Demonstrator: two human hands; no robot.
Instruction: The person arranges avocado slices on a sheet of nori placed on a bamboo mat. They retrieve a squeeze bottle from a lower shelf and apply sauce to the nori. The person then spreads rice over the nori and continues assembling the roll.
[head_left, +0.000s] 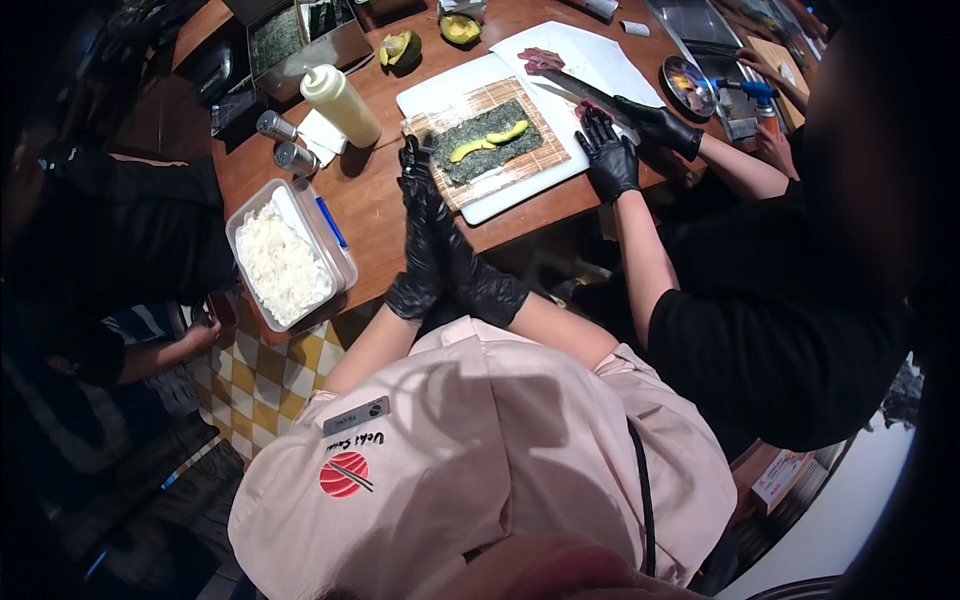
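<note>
My left hand (417, 217), in a black glove, lies palm to palm against my right hand (448, 234), also gloved in black. Both point away from me at the near left edge of a bamboo rolling mat (559, 142); nothing shows in them, and the fingers overlap too much to tell their spread. On the mat lies a nori sheet (484, 169), with avocado slices (472, 149) in a line across it. A white cutting board (525, 196) is under the mat. Left of my hands stands a plastic container (343, 264) of white rice (274, 259).
At right, a co-worker's gloved hands (611, 161) hold a knife (589, 91) over meat on white paper (622, 64). Beyond are a blowtorch (757, 90) with its flame lit at a metal bowl (675, 105), a squeeze bottle (341, 105), shakers (295, 159), and avocado halves (460, 28).
</note>
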